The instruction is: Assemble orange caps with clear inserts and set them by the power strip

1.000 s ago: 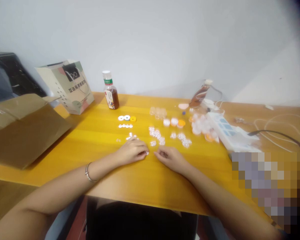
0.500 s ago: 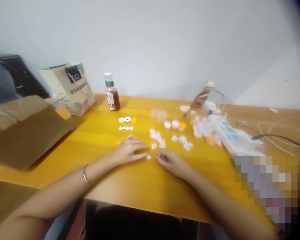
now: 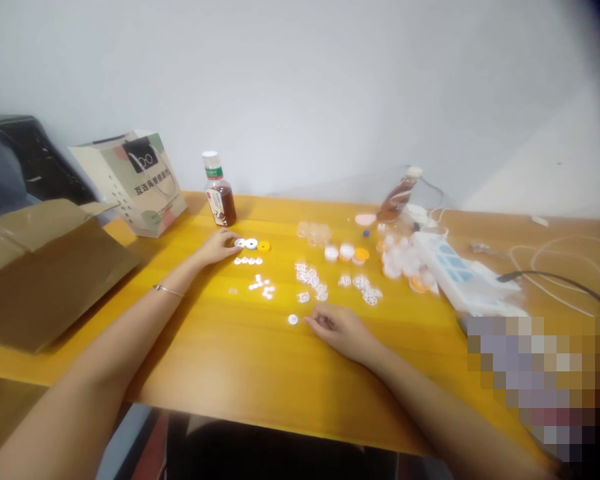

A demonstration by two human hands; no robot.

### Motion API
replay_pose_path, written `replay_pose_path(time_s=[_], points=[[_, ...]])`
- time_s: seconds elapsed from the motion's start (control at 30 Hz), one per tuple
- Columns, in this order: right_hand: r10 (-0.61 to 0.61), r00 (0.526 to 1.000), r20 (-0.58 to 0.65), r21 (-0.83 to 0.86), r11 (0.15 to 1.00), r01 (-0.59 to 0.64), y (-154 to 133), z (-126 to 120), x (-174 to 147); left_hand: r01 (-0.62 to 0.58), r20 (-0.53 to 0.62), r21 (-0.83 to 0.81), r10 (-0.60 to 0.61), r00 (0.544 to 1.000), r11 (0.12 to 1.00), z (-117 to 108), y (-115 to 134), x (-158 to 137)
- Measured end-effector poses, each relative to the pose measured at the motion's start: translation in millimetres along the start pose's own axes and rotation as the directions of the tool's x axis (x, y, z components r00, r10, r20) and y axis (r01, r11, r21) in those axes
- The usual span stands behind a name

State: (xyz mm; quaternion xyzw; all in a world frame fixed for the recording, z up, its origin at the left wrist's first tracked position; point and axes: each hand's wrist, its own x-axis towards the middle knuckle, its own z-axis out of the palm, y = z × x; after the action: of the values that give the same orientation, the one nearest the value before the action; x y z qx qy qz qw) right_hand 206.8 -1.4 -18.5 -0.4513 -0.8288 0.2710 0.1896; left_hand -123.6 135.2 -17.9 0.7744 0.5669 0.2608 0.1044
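At the far left of the small parts, my left hand (image 3: 219,247) has its thumb and fingers closed on a white ring-shaped disc (image 3: 240,244). Beside that disc sit another white ring (image 3: 251,244) and a yellow ring (image 3: 263,246). A row of small white pieces (image 3: 249,261) lies just in front of them. My right hand (image 3: 341,329) rests on the table with curled fingers, and what is inside them, if anything, is hidden. Left of its fingertips, apart from them, lies a small white round disc (image 3: 293,320).
White patterned cutouts (image 3: 310,275), tiny white bits (image 3: 263,287) and white and orange discs (image 3: 347,252) lie mid-table. A bottle (image 3: 220,193) stands at the back; another bottle (image 3: 399,197) leans right. A cardboard box (image 3: 50,273), paper bag (image 3: 145,183) and cables (image 3: 555,277) flank them.
My left hand has moved from beside the small white disc to the white ring at the back left, uncovering several tiny white bits. My right hand stays nearly in place.
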Motion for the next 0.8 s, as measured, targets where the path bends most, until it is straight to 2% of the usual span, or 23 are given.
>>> replay_pose_path(time_s=[0.07,0.13,0.2,0.23,0.27,0.33,0.4,0.5,0.8], points=[[0.001,1.000,-0.004,0.002,1.000,-0.001,0,0,0,0.016,-0.028,0.003,-0.016,0.999,1.000,-4,6,-3],[0.001,1.000,-0.001,0.002,1.000,-0.001,-1,-1,0,0.021,-0.140,-0.014,-0.023,0.990,1.000,-9,20,-10],[0.001,1.000,0.006,0.001,1.000,-0.001,-1,-1,0,-0.055,-0.301,-0.071,0.031,0.953,0.996,-12,45,-23],[0.004,1.000,0.011,0.000,1.000,-0.004,-1,-1,0,-0.104,-0.297,-0.080,0.076,0.952,0.991,-11,60,-31],[0.010,1.000,0.016,-0.001,1.000,-0.010,-1,-1,0,-0.163,-0.258,-0.090,0.136,0.957,0.982,-9,76,-41],[0.021,0.999,0.031,0.000,1.000,-0.021,0,-2,0,-0.358,-0.076,-0.156,0.350,0.934,0.921,-3,107,-60],[0.022,0.999,0.046,0.012,1.000,-0.023,0,-2,0,-0.410,0.069,-0.202,0.431,0.900,0.889,7,130,-77],[0.012,0.999,0.047,0.042,0.999,-0.014,1,-2,0,-0.401,0.165,-0.216,0.438,0.884,0.890,19,145,-91],[0.008,1.000,0.019,0.063,0.998,-0.010,0,-1,1,-0.414,0.219,-0.173,0.445,0.868,0.894,38,137,-92]])
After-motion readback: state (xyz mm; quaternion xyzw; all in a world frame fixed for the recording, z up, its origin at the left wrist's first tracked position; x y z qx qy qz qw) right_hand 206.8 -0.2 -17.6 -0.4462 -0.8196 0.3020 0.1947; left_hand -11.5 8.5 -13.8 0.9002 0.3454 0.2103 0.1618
